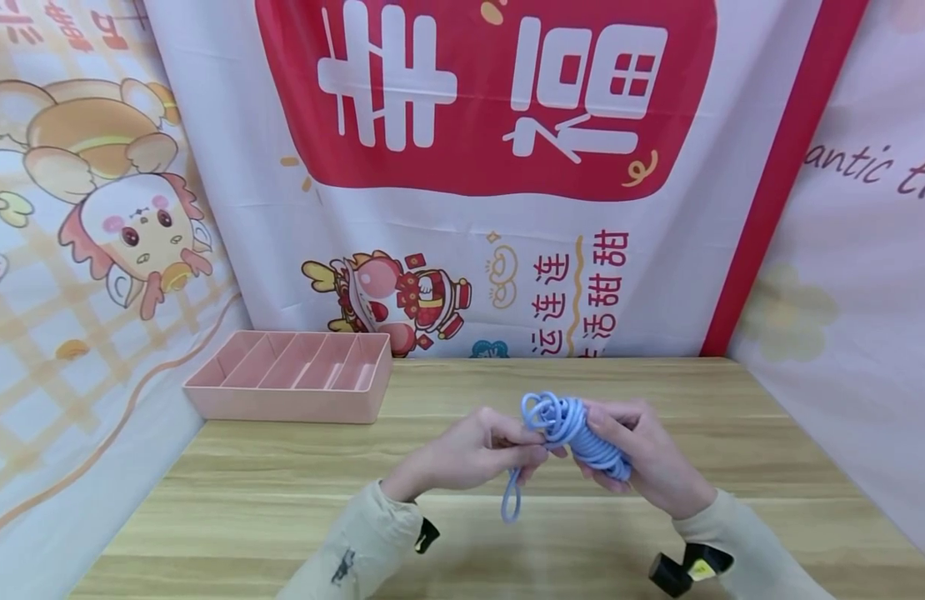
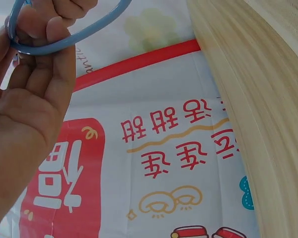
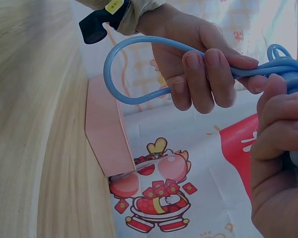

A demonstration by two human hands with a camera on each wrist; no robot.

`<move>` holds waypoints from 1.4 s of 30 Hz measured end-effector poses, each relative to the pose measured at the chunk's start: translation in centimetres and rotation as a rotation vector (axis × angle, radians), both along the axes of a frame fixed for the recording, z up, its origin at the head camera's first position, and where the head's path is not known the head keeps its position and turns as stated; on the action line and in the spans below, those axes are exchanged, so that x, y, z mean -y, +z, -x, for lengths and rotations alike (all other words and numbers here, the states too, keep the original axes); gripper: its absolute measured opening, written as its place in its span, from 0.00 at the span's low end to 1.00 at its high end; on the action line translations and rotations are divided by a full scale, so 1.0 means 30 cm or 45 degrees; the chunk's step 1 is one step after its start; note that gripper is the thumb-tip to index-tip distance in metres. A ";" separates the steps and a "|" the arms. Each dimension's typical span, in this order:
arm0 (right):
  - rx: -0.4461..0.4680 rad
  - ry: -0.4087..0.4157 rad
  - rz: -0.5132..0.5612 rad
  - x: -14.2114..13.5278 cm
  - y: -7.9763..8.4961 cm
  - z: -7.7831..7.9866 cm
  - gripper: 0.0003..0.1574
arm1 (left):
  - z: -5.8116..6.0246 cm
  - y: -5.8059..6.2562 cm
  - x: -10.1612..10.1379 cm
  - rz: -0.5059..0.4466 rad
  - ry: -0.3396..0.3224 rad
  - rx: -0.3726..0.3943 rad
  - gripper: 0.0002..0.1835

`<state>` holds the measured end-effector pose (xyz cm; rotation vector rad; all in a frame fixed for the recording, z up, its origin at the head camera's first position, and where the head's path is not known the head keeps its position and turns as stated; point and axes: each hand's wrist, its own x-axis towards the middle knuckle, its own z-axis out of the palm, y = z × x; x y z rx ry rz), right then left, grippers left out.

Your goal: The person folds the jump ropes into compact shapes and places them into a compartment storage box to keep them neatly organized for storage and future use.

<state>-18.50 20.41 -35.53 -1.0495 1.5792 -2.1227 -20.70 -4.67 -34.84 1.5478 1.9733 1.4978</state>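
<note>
A glossy light-blue cord (image 1: 592, 448), wound into a tight coil with several small loops at its left end, is held above the table. My right hand (image 1: 653, 458) grips the coil from the right, thumb on top. At the coil's left end my left hand (image 1: 466, 450) pinches the cord. A free loop (image 1: 511, 502) hangs below the left fingers. In the right wrist view, the left hand (image 3: 198, 64) has its fingers curled round this loop (image 3: 109, 72). The left wrist view shows the cord (image 2: 84, 34) crossing the left fingers. The coil's underside is hidden by the right hand.
A pink tray (image 1: 286, 407) with several compartments stands at the back left of the wooden table (image 1: 282, 500). Printed cloth (image 1: 447, 212) hangs behind the table and along both sides. Dark wrist mounts (image 1: 687, 571) sit on the sleeves.
</note>
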 end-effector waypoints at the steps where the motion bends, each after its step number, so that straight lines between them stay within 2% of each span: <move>1: 0.005 0.009 -0.003 -0.001 0.000 0.000 0.23 | 0.002 0.000 0.002 0.009 -0.010 0.003 0.11; 5: 0.021 0.019 -0.022 -0.005 0.000 0.000 0.23 | 0.017 -0.003 0.009 0.046 -0.023 -0.013 0.09; 10: 0.027 0.023 -0.010 -0.012 -0.009 0.005 0.24 | 0.044 -0.016 0.016 0.087 0.016 -0.041 0.10; 13: 0.078 0.029 0.008 -0.019 -0.012 0.005 0.25 | 0.057 -0.022 0.020 0.109 0.028 -0.027 0.13; 17: 0.146 0.025 0.020 -0.027 -0.010 0.004 0.26 | 0.062 -0.021 0.026 0.148 0.055 -0.007 0.15; 22: 0.159 0.017 0.024 -0.026 -0.005 0.004 0.26 | 0.058 -0.017 0.035 0.205 0.127 -0.015 0.12; 24: 0.155 0.018 0.027 -0.023 -0.004 0.004 0.25 | 0.056 -0.017 0.037 0.226 0.183 -0.074 0.10; 29: 0.132 0.012 0.023 -0.018 -0.004 0.008 0.25 | 0.057 -0.027 0.039 0.240 0.386 -0.338 0.05; 31: 0.134 0.017 0.011 -0.017 -0.005 0.011 0.25 | 0.058 -0.030 0.040 0.246 0.436 -0.402 0.04; 38: 0.107 0.045 -0.090 -0.019 -0.011 0.023 0.23 | 0.059 -0.024 0.044 0.338 0.441 -0.444 0.06; 40: 0.078 0.028 -0.137 -0.020 -0.011 0.025 0.22 | 0.059 -0.019 0.045 0.371 0.433 -0.421 0.06; 42: 0.043 -0.011 -0.194 -0.021 -0.011 0.024 0.21 | 0.059 -0.017 0.045 0.387 0.408 -0.352 0.07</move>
